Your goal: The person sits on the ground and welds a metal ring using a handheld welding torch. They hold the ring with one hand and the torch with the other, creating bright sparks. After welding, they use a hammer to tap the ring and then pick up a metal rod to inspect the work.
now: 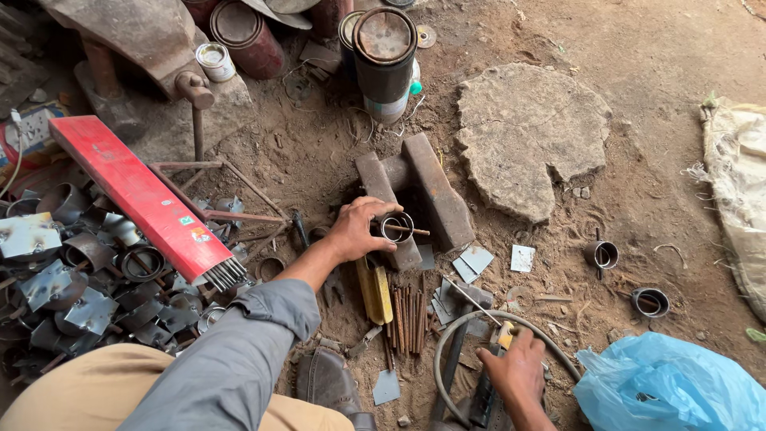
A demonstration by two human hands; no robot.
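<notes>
Left hand (357,231) fingers clamp the steel ring (396,227) on the iron block (435,191); right hand (519,371), nearer the body, grips the electrode holder (487,395).

red electrode box (144,195), flat stone (531,132), blue bag (670,387)

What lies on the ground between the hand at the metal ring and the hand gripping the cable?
In the head view, between the left hand and right hand lie a bundle of rusty rods and small metal plates.
</notes>
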